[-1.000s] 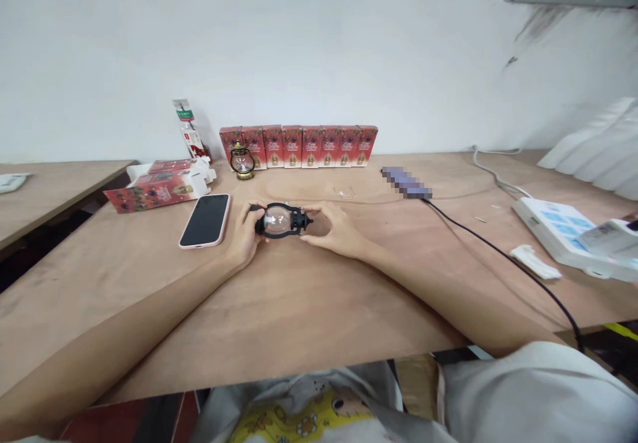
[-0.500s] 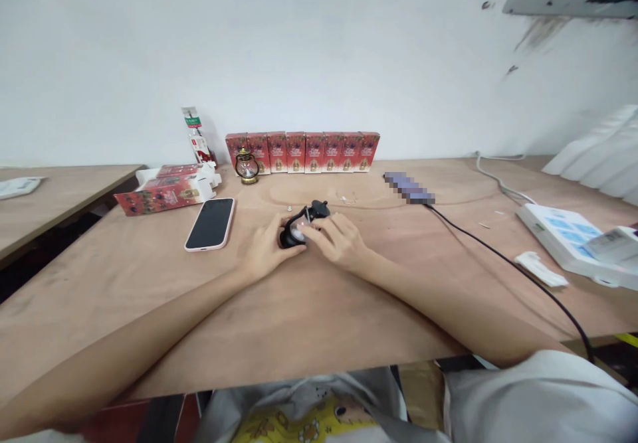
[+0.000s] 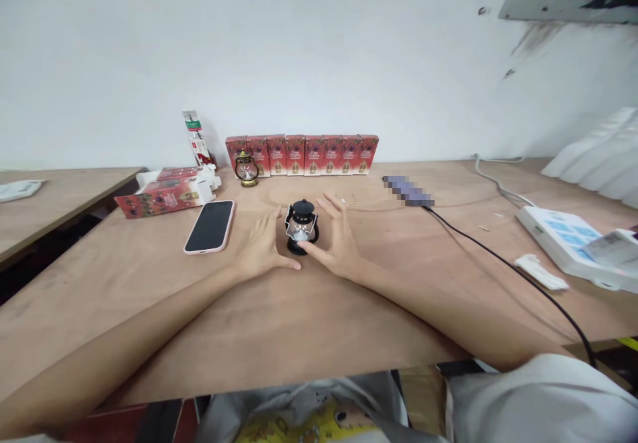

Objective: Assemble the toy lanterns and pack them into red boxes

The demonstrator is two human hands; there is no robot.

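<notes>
Black lantern (image 3: 302,222) upright on table (image 3: 299,323), left hand (image 3: 260,249) and right hand (image 3: 341,245) spread beside it

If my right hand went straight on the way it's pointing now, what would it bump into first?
Most likely the black lantern, standing just ahead of your right hand, with your left hand beyond. Depth is unclear, so the two may be touching.
</notes>
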